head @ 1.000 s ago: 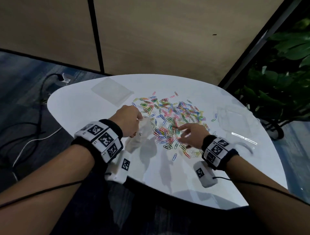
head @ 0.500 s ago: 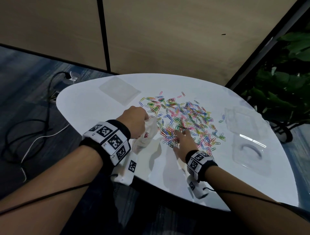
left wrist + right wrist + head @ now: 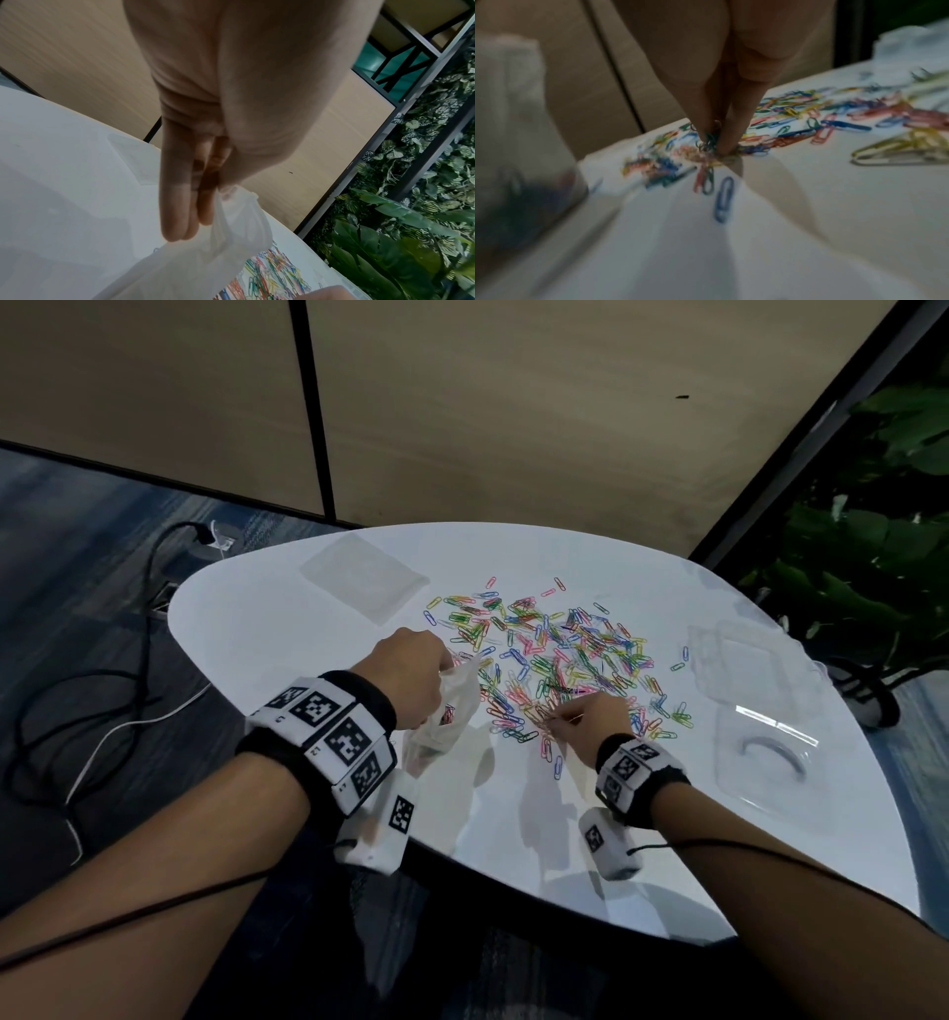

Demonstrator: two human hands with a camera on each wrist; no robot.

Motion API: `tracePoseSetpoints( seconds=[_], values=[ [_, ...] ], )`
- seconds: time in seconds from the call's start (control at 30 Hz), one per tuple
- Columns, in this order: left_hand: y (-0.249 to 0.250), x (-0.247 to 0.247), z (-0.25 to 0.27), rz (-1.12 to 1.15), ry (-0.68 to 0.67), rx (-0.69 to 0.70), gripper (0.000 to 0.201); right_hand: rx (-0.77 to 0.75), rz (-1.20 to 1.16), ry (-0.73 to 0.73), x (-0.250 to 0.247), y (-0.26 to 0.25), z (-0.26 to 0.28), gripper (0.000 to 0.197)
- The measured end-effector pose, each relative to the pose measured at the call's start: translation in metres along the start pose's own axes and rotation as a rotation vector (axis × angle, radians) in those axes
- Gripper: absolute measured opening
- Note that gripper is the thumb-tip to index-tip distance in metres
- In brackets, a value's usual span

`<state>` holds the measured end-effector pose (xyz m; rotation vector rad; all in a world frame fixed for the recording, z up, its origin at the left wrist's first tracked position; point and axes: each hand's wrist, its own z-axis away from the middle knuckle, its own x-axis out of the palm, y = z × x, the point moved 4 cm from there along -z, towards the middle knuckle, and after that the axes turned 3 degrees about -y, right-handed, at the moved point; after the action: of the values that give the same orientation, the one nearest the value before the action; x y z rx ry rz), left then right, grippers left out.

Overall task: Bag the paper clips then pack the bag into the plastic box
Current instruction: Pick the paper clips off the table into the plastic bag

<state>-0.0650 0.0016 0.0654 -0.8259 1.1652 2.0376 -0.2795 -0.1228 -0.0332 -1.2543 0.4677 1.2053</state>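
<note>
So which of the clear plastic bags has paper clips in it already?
The bag held by the left hand; the other bag lies flat at the table's far left.

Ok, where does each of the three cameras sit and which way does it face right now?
Head: worn on the head, looks down at the table; both forearms, left hand, right hand show.
Left wrist: looks along the left hand at the bag it pinches.
Right wrist: looks along the right hand's fingers, pinching paper clips.
All three share the clip pile and the bag.
</note>
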Motion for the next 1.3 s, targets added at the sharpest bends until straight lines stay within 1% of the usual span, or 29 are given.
tracePoseSetpoints(
  seconds=[0.07, 0.13, 0.17, 0.2, 0.23, 0.3, 0.37, 0.4, 0.43, 0.53, 0.6, 0.63, 0.73, 0.8, 0.87, 0.93, 0.97, 1.0, 1.03, 1.1, 1.13, 1.17, 1.2, 1.23, 1.27, 1.3],
  values=[
    [0.002, 0.002, -0.001, 0.007, -0.006, -0.004, 0.045, 0.1, -0.214, -0.037, -0.008, 0.005, -0.001, 0.009],
    [0.005, 0.003, -0.002, 0.022, -0.008, -0.003, 0.045, 0.178, -0.623, -0.116, -0.015, 0.001, 0.001, 0.011],
    [0.006, 0.004, -0.002, 0.03, -0.01, -0.003, 0.045, 0.182, -0.834, -0.158, -0.019, -0.006, 0.004, 0.015],
    [0.007, 0.005, -0.003, 0.034, -0.013, -0.004, 0.044, 0.16, -0.994, -0.206, -0.024, -0.016, 0.007, 0.019],
    [0.008, 0.006, -0.003, 0.035, -0.013, -0.003, 0.042, 0.127, -1.091, -0.265, -0.029, -0.028, 0.013, 0.022],
    [0.012, 0.008, -0.003, 0.033, -0.011, 0.003, 0.04, 0.052, -1.17, -0.41, -0.034, -0.052, 0.026, 0.02],
    [0.015, 0.011, -0.004, 0.036, -0.001, 0.007, 0.039, 0.018, -1.135, -0.52, -0.03, -0.07, 0.039, 0.015],
    [0.017, 0.012, -0.004, 0.036, 0.006, 0.008, 0.039, 0.021, -1.098, -0.535, -0.024, -0.075, 0.044, 0.015],
    [0.019, 0.013, -0.005, 0.038, 0.011, 0.009, 0.039, 0.036, -1.068, -0.52, -0.018, -0.078, 0.047, 0.016],
    [0.023, 0.018, -0.007, 0.061, -0.003, 0.021, 0.042, 0.089, -1.033, -0.392, -0.002, -0.082, 0.051, 0.02],
    [0.024, 0.02, -0.008, 0.059, -0.013, 0.029, 0.039, 0.1, -1.038, -0.384, 0.003, -0.088, 0.053, 0.025],
    [0.023, 0.021, -0.008, 0.055, -0.013, 0.029, 0.039, 0.08, -1.01, -0.406, 0.004, -0.09, 0.053, 0.028],
    [0.018, 0.019, -0.008, 0.068, 0.002, 0.025, 0.04, -0.052, -0.788, -0.534, -0.003, -0.096, 0.057, 0.039],
    [0.015, 0.017, -0.008, 0.097, 0.003, 0.022, 0.041, -0.128, -0.707, -0.575, -0.008, -0.094, 0.059, 0.04],
    [0.013, 0.014, -0.008, 0.107, 0.008, 0.027, 0.036, -0.158, -0.754, -0.515, -0.017, -0.089, 0.055, 0.033],
    [0.012, 0.01, -0.006, 0.102, 0.015, 0.034, 0.033, -0.134, -0.805, -0.402, -0.026, -0.075, 0.048, 0.025],
    [0.01, 0.008, -0.005, 0.114, 0.02, 0.03, 0.034, -0.112, -0.76, -0.343, -0.029, -0.063, 0.042, 0.022],
    [0.008, 0.006, -0.005, 0.133, 0.028, 0.018, 0.035, -0.084, -0.65, -0.303, -0.03, -0.05, 0.037, 0.024],
    [0.005, 0.003, -0.005, 0.152, 0.039, 0.004, 0.036, -0.041, -0.481, -0.295, -0.028, -0.034, 0.033, 0.036],
    [0.0, -0.001, -0.006, 0.176, 0.056, -0.013, 0.039, 0.099, -0.064, -0.379, -0.016, -0.001, 0.03, 0.077],
    [-0.002, -0.002, -0.007, 0.181, 0.058, -0.014, 0.04, 0.158, 0.142, -0.412, -0.01, 0.012, 0.03, 0.093],
    [-0.004, -0.003, -0.007, 0.182, 0.057, -0.014, 0.04, 0.188, 0.296, -0.415, -0.003, 0.02, 0.032, 0.102],
    [-0.006, -0.004, -0.007, 0.179, 0.056, -0.014, 0.041, 0.196, 0.373, -0.391, 0.003, 0.024, 0.032, 0.107],
    [-0.008, -0.004, -0.007, 0.178, 0.056, -0.018, 0.041, 0.187, 0.374, -0.351, 0.009, 0.023, 0.032, 0.107],
    [-0.01, -0.005, -0.007, 0.175, 0.06, -0.025, 0.041, 0.159, 0.333, -0.301, 0.015, 0.02, 0.03, 0.103],
    [-0.011, -0.006, -0.007, 0.166, 0.063, -0.029, 0.04, 0.126, 0.283, -0.244, 0.02, 0.015, 0.027, 0.094]
  ],
)
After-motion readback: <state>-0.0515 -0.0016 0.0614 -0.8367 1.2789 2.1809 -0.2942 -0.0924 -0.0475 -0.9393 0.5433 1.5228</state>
